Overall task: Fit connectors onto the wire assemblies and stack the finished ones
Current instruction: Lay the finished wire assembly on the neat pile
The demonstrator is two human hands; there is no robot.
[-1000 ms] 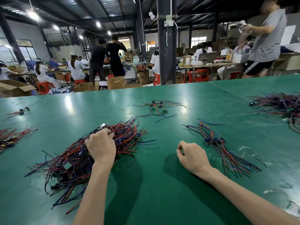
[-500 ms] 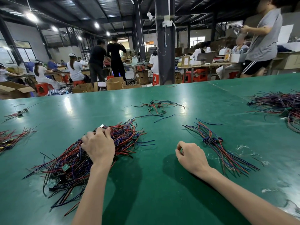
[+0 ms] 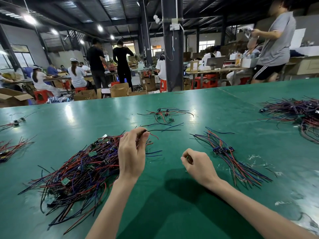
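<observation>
Wire assemblies (image 3: 77, 169) heaped in a red, blue and black tangle on the green desk (image 3: 172, 213), lower left of centre. Left hand (image 3: 132, 157) raised over the heap's right edge, fingertips (image 3: 144, 134) pinching a few thin wires (image 3: 164, 130) that trail off to the right. Right hand (image 3: 198, 165) low over the desk just right of centre, fingers curled in; impossible to tell whether anything lies inside. Further right, near that hand, a flat stack (image 3: 224, 150) with blue connectors. Large pile (image 3: 300, 112) at the right edge
</observation>
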